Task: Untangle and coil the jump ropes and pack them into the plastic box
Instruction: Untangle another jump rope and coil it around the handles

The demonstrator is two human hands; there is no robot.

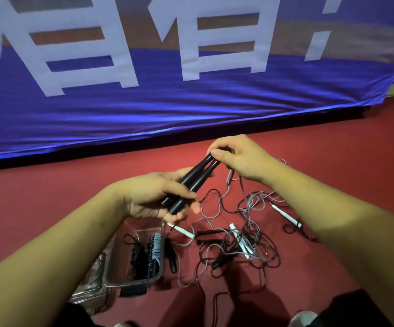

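Observation:
My left hand (154,197) grips two black jump-rope handles (191,182) side by side at their lower ends. At their upper tips, my right hand (236,154) pinches the handles, and thin cords hang down from it. A tangle of black and grey ropes (243,241) with white handles (284,214) lies on the red floor below my hands. The clear plastic box (132,279) stands at lower left and holds coiled black and grey rope (147,256).
The box's clear lid (92,291) lies to its left. A big blue banner (167,109) with white characters covers the floor beyond my hands. My knees and a shoe (304,318) show at the bottom edge.

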